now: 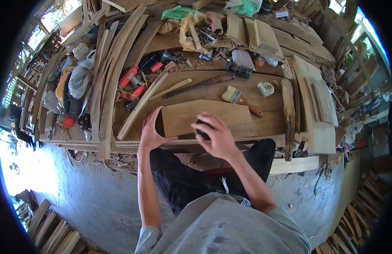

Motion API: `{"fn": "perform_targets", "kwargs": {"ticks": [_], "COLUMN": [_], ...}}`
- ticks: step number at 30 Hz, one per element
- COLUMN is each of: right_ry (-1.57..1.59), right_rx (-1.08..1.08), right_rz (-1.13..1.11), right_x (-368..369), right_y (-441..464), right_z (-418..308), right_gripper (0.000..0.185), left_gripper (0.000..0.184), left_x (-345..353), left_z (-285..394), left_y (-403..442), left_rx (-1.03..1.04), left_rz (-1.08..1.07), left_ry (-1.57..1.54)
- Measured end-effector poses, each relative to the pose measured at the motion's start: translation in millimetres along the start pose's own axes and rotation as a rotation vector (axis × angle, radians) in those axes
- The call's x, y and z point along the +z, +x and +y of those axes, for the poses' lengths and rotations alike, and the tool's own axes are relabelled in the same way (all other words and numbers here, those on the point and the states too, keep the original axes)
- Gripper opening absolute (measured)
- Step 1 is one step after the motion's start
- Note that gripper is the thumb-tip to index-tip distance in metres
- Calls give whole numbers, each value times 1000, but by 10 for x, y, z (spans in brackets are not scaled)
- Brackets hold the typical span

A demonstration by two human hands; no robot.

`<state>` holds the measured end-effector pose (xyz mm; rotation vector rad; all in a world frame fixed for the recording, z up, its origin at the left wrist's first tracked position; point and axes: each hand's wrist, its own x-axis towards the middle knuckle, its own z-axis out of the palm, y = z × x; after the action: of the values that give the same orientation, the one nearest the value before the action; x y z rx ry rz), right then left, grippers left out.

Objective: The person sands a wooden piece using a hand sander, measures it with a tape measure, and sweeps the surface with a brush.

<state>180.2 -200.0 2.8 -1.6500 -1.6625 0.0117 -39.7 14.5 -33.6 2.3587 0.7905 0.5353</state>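
Observation:
A flat wooden board point(204, 112) with angled corners lies on the workbench in front of me. My left hand point(153, 132) grips its left end, the fingers along the far left corner and the thumb at the near edge. Over the board's near middle, my right hand point(217, 137) curls around a small dark rounded object point(203, 130). The fingers cover most of that object, so its kind does not show. Just beyond the board's right half lies a paintbrush point(235, 96) with pale bristles and a brown handle.
A tape measure point(265, 89) sits right of the brush. Behind the board is a long dark tool with a wooden handle point(221, 79). Red tools point(129, 77) and long wooden strips point(120, 72) crowd the left; a rough stick point(287, 114) and planks point(318, 114) lie right.

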Motion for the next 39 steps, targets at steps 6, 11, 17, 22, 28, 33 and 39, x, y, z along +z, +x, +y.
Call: {"fn": "perform_targets", "kwargs": {"ticks": [6, 11, 17, 22, 28, 33, 39], "right_ry": [-249, 47, 159, -124, -68, -100, -410], "right_rx": [279, 22, -4, 195, 28, 89, 282], "right_rz": [266, 62, 8, 220, 72, 128, 258], "right_x": [-324, 457, 903, 814, 1255, 912, -140], "right_y": [-117, 306, 675, 902, 905, 785, 181], "right_z": [535, -126, -349, 138, -349, -231, 695], "right_gripper": [34, 33, 32, 32, 40, 38, 34], "left_gripper": [136, 132, 121, 129, 130, 128, 130], "left_x": [-21, -14, 57, 18, 223, 67, 8], "left_z": [-4, -61, -130, -10, -362, -79, 19], "left_y": [-8, -7, -11, 38, -36, -34, -2], "left_rx": [-39, -21, 81, -1, 8, -33, -33], "left_rz": [-15, -35, 62, 54, 34, 55, 60], "left_ry": [-12, 4, 32, 85, 118, 36, 31]}}
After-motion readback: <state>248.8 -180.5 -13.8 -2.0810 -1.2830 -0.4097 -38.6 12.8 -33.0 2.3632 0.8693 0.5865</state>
